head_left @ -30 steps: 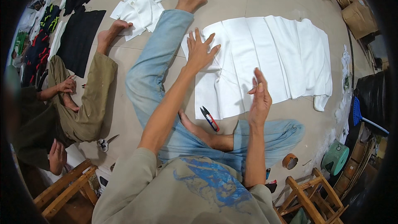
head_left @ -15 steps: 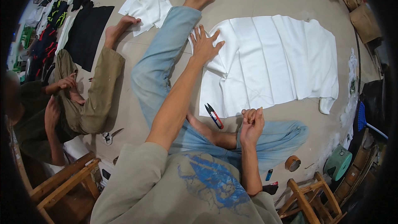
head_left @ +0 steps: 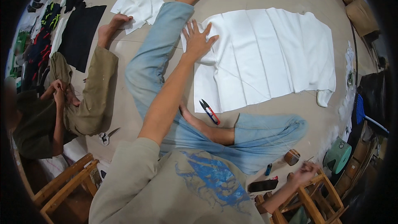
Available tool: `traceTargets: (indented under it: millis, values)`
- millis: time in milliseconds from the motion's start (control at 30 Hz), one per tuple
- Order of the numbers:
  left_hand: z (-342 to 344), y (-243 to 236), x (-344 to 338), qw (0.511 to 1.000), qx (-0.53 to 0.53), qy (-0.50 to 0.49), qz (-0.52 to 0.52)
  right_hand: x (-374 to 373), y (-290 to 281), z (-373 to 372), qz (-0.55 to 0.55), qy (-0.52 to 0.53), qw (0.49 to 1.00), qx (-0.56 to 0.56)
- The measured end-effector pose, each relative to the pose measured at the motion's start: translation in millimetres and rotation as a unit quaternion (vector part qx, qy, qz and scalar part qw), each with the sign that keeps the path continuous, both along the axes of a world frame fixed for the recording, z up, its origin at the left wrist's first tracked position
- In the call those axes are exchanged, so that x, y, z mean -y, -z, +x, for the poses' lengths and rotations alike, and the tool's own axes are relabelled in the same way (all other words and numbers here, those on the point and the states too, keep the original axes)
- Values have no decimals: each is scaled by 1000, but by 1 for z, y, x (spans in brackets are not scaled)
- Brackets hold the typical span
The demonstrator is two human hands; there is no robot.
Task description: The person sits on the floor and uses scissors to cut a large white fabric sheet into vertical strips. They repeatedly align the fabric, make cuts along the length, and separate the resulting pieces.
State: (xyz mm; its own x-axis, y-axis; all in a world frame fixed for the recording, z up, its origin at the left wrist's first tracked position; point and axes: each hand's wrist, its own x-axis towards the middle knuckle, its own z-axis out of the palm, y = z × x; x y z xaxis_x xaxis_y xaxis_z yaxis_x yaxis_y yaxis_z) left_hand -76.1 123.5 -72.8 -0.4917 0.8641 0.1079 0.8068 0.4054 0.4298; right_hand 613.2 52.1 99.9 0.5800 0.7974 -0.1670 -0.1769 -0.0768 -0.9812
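My left hand (head_left: 197, 43) lies flat with fingers spread on the left edge of a white cloth (head_left: 257, 58), a broad piece with several lengthwise seams or folds. My right hand (head_left: 304, 173) is out at the lower right, over a wooden stool, its fingers drawn together and slightly blurred. A fine pale thread (head_left: 293, 150) runs from the cloth's side toward these fingers; whether a needle is in them is too small to tell. Thread snips (head_left: 209, 112) with black blades and a red and blue handle lie at the cloth's near left corner.
Near my right arm are a brown tape roll (head_left: 292, 157), a blue lighter (head_left: 268, 169), a dark phone-like object (head_left: 263, 186) and a wooden stool (head_left: 311, 201). A green round container (head_left: 337, 156) stands farther right. At left sits another person (head_left: 37, 120), near scissors (head_left: 107, 137) and black cloth (head_left: 83, 37).
My right hand has swung from beside the cloth's near edge out to the lower right, with a thread now stretched behind it. The left hand stays on the cloth. The other person's hands have come together.
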Motion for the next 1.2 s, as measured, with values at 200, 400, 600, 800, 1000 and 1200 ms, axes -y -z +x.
traceTargets:
  millis: [200, 400, 600, 800, 1000, 1200]
  values:
    - [17, -30, 31, 984, 30, -1, 178, -53, -49, -97, 70, -23, 887, 457]
    - [126, -58, 121, 971, 149, -29, 185, -87, 31, -363, 32, -560, 761, 326]
    - [148, -39, 132, 981, 175, -40, 69, -121, 75, -485, -34, -739, 520, 427]
    - [157, -4, 124, 996, 71, -20, -46, -141, 85, -485, -119, -739, 610, 262]
    - [153, 3, 123, 998, 36, -16, -44, -133, 92, -514, -100, -619, 778, 34]
    - [157, 7, 123, 997, 21, -20, -71, -136, 98, -528, -130, -622, 771, 38]
